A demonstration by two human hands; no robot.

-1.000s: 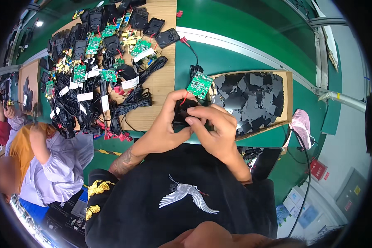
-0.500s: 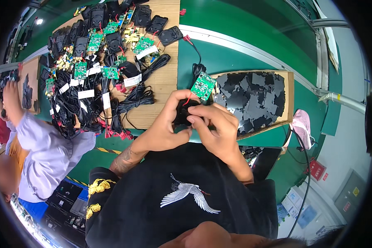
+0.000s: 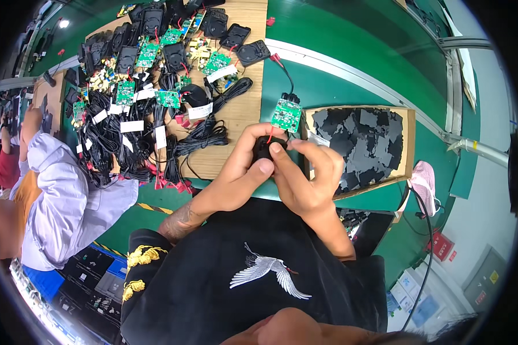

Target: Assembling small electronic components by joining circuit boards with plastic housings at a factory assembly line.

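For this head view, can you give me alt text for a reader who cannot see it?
Both hands, left hand and right hand, hold a small black housing with a green circuit board above it. Behind lie a wooden board of cabled units and a tray of black pieces.

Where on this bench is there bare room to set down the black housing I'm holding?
Bare green bench top lies beyond the shallow wooden tray of black pads, right of the pale wooden board. That board's near right corner is also bare. Its left side is crowded with green circuit boards and coiled black cables.
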